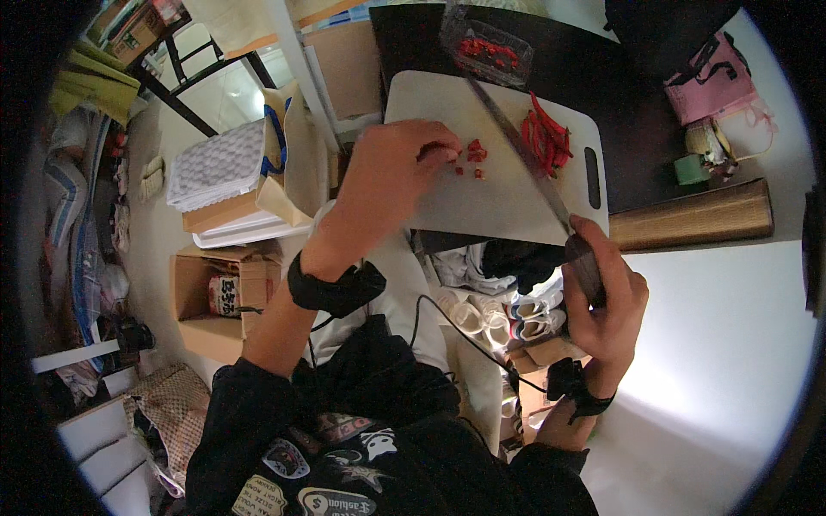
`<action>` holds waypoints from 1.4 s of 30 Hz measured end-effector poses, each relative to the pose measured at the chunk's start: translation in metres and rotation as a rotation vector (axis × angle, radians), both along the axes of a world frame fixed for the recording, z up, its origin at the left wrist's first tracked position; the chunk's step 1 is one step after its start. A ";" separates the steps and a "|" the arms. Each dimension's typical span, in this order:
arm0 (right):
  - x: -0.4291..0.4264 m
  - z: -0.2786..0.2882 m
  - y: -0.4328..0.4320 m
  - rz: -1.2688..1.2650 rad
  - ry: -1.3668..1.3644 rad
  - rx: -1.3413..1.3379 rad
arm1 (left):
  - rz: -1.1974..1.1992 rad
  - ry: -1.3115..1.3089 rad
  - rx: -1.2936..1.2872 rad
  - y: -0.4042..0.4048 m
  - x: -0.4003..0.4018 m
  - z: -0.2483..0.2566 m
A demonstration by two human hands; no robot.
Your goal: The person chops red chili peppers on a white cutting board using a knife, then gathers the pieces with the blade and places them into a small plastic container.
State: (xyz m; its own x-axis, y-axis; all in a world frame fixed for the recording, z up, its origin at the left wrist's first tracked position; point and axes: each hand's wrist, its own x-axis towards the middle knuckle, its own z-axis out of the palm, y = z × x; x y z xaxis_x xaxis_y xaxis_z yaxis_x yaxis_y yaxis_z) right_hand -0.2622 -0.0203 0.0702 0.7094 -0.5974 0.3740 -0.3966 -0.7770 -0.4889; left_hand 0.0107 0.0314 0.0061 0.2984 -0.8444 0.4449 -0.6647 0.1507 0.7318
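Note:
A white plastic cutting board lies before me, with several whole red chili peppers on its right side. My right hand grips a kitchen knife by its dark handle. The long blade slants up and left across the board, passing just left of the whole peppers. With curled fingers, my left hand hovers at the board's left part, beside small chopped chili pieces. Its fingertips are partly hidden and blurred, so whether they pinch anything is unclear. Beyond the board, a clear plastic container holds cut red chili.
The board rests on a dark table. A rolled bamboo mat and a pink bag are at the right. Below are shoes. An open cardboard box and a quilted white pack stand at my left.

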 end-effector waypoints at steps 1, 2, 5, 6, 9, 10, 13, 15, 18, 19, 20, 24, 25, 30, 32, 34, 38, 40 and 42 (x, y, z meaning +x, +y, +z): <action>-0.004 0.001 -0.003 0.041 0.077 -0.053 | 0.032 0.029 0.090 0.002 0.001 0.006; -0.006 -0.002 -0.007 0.079 0.077 -0.134 | 0.064 0.057 0.180 0.004 0.003 0.010; -0.016 -0.010 -0.011 0.150 0.149 -0.221 | 0.039 -0.186 0.200 -0.002 0.017 0.006; -0.014 -0.011 -0.011 0.165 0.123 -0.253 | 0.032 -0.191 0.212 -0.002 0.024 0.006; -0.008 -0.015 -0.009 0.187 0.153 -0.305 | -0.037 -0.002 0.173 0.008 0.048 0.009; -0.005 -0.010 -0.008 0.200 0.210 -0.340 | -0.057 0.090 0.207 0.009 0.055 0.015; 0.001 -0.013 -0.007 0.275 0.246 -0.378 | -0.134 0.178 0.283 0.012 0.070 0.028; 0.003 -0.021 -0.009 0.284 0.242 -0.401 | -0.271 0.043 0.313 0.012 0.069 0.038; 0.003 -0.031 -0.013 0.323 0.284 -0.453 | -0.400 -0.151 0.326 0.002 0.059 0.045; 0.005 -0.032 -0.013 0.324 0.283 -0.448 | -0.459 -0.290 0.278 0.000 0.056 0.045; 0.007 -0.033 -0.014 0.327 0.288 -0.445 | -0.460 -0.289 0.284 -0.004 0.053 0.044; 0.009 -0.040 -0.016 0.326 0.281 -0.452 | -0.578 -0.295 0.285 -0.019 0.046 0.035; 0.009 -0.040 -0.017 0.324 0.283 -0.449 | -0.593 -0.319 0.275 -0.023 0.045 0.031; 0.007 -0.043 -0.021 0.317 0.271 -0.426 | -0.669 -0.293 0.306 -0.037 0.035 0.027; 0.007 -0.044 -0.022 0.304 0.259 -0.412 | -0.700 -0.252 0.352 -0.038 0.031 0.025; 0.009 -0.044 -0.022 0.302 0.243 -0.397 | -0.690 -0.403 0.246 -0.034 0.031 0.019; 0.008 -0.047 -0.023 0.291 0.248 -0.400 | -0.701 -0.400 0.281 -0.026 0.028 0.023; 0.007 -0.049 -0.023 0.276 0.234 -0.389 | -0.758 -0.356 0.367 -0.023 0.025 0.033; 0.008 -0.048 -0.023 0.263 0.246 -0.400 | -0.786 -0.291 0.381 -0.021 0.022 0.040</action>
State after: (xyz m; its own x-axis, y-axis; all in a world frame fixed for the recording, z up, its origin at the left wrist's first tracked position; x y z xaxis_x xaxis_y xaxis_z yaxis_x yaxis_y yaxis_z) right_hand -0.2544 -0.0434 0.0220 0.9112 -0.2331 0.3396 -0.2294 -0.9720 -0.0517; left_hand 0.0330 0.0106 0.0463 -0.5031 -0.8620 0.0624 -0.6392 0.4198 0.6443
